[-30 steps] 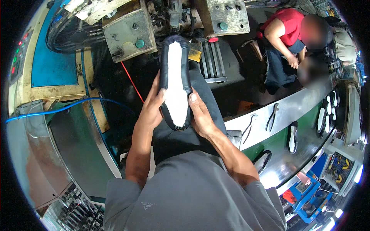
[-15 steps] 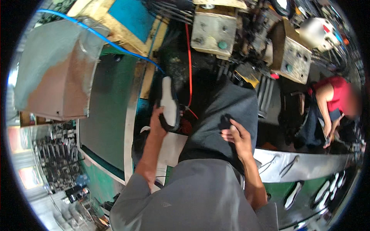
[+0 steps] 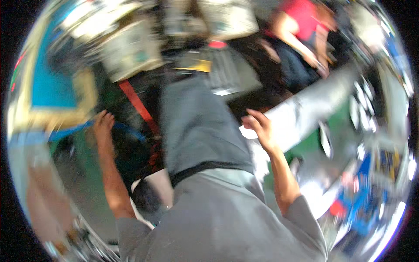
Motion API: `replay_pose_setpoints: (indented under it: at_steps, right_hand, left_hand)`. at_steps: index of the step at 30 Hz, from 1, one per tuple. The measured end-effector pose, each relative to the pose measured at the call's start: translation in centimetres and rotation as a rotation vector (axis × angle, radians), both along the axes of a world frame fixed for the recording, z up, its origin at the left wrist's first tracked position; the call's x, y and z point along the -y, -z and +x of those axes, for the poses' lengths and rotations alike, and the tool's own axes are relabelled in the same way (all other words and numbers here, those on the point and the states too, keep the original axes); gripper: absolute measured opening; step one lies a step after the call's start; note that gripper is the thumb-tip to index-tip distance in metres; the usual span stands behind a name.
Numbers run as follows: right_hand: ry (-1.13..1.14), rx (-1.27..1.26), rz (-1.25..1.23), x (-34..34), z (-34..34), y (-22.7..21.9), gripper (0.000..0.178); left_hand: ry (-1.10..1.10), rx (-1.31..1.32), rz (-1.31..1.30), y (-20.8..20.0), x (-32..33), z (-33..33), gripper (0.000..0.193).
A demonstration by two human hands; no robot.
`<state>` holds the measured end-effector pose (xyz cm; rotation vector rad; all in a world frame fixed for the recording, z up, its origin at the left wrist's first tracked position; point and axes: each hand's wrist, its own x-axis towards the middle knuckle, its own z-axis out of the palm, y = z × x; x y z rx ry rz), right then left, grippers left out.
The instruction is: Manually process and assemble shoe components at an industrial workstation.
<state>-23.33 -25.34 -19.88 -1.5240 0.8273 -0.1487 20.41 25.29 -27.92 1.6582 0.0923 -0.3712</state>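
My left hand (image 3: 104, 124) is stretched out at the left, beside a blurred blue hose (image 3: 78, 130). Its fingers look slightly apart, and I see nothing in them. Nearer the middle, my right hand (image 3: 261, 127) hovers between my dark-trousered lap (image 3: 203, 126) and a long metal ledge (image 3: 301, 115). The fingers of that hand are loosely bent and apart, with no held thing visible. Beyond the ledge, a pale shoe-shaped piece (image 3: 325, 139) lies on a green surface. Motion smears most of the picture.
A co-worker in a red top (image 3: 298, 19) sits at the far right, hands together. Pale machine boxes (image 3: 131, 50) stand at the far side, near a red strap or hose (image 3: 139, 107). Several white shoe-shaped pieces (image 3: 362, 105) lie on the right; a blue panel (image 3: 54, 65) is far left.
My view has swung right, shifting the surroundings leftward. The dark shoe with a pale sole, held earlier in my left hand, is no longer there. My right hand has risen toward the ledge.
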Motion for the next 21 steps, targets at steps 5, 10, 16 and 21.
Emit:
replay_pose_setpoints:
  at_steps: [5,10,16,21]
  right_hand:
    - [0.5,-0.459,-0.51,8.1,-23.6,5.6,0.047]
    - [0.971,-0.97,-0.2,-0.3,-52.2,6.9,0.058]
    - [0.853,-0.774,-0.144,-10.1,-49.3,11.3,0.121]
    - [0.728,-0.882,-0.638,-3.4,-43.0,12.5,0.116]
  left_hand:
    - [0.325,0.054,-0.126,1.7,22.0,-7.1,0.046]
    - [0.836,0.933,0.609,3.9,32.0,-14.0,0.031]
    - [0.843,0.571,0.434,4.0,28.5,-10.3,0.032]
    - [0.789,0.429,0.466,3.7,30.1,-11.8,0.03]
